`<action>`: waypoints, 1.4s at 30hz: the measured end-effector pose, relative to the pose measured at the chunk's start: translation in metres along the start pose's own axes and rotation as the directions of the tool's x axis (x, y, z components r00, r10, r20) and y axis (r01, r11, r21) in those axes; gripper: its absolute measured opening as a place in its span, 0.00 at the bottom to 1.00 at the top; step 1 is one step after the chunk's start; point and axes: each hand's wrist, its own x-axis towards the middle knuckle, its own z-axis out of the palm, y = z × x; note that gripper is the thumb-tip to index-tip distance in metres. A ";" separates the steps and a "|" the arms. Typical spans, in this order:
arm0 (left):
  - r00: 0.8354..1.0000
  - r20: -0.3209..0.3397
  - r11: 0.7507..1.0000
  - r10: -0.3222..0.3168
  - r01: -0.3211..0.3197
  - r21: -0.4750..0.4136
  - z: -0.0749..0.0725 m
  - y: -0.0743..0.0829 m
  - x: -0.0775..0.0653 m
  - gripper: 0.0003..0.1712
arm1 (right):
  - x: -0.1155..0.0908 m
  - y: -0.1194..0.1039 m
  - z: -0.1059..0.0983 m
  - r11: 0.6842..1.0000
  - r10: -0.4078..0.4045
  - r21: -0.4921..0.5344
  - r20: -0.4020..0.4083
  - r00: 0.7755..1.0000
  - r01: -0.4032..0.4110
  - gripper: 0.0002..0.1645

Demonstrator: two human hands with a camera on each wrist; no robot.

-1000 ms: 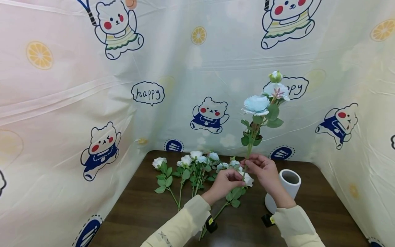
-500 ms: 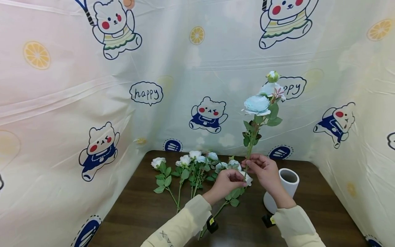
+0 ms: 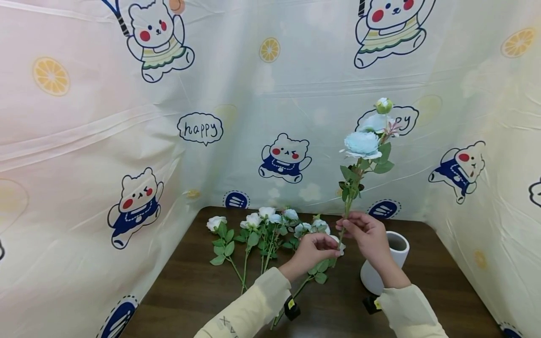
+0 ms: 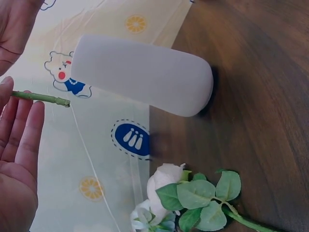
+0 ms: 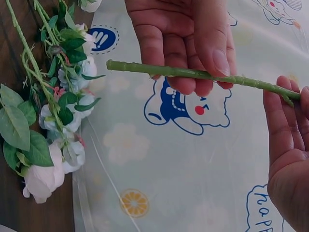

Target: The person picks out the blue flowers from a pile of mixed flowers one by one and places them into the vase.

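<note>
A blue artificial flower (image 3: 362, 144) with a bud and green leaves stands upright, leaning slightly right, above the table. My right hand (image 3: 372, 239) pinches its stem below the leaves. Lower down, my left hand (image 3: 313, 253) pinches the same stem between thumb and fingers. The right wrist view shows the bare green stem (image 5: 183, 72) passing through both hands. Its cut end (image 4: 63, 102) sticks out past my left hand (image 4: 21, 145) in the left wrist view. A white vase (image 3: 398, 246) stands upright just right of and behind my right forearm.
Several white and pale blue artificial flowers (image 3: 252, 220) lie on the brown table (image 3: 177, 281), left of and behind my left hand. One white rose (image 4: 161, 188) lies nearer the vase. A printed curtain (image 3: 236, 84) encloses the back and sides.
The blue flower and my right hand have shifted a little to the right over the last half second. My left hand keeps nearly the same place on the stem. The vase stays put.
</note>
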 end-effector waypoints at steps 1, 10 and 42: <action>1.000 0.001 1.000 0.003 -0.003 -0.002 0.000 0.000 0.000 0.09 | 0.000 0.000 -0.001 1.000 -0.006 0.000 -0.003 1.000 0.006 0.12; 1.000 -0.002 0.999 -0.020 0.021 0.033 0.001 -0.006 0.004 0.08 | 0.002 -0.009 -0.017 0.999 -0.035 -0.006 -0.028 0.999 0.035 0.12; 0.982 0.006 0.967 -0.189 0.185 0.173 0.054 -0.034 0.032 0.28 | 0.007 -0.036 -0.095 0.996 -0.043 0.069 -0.251 0.967 0.062 0.09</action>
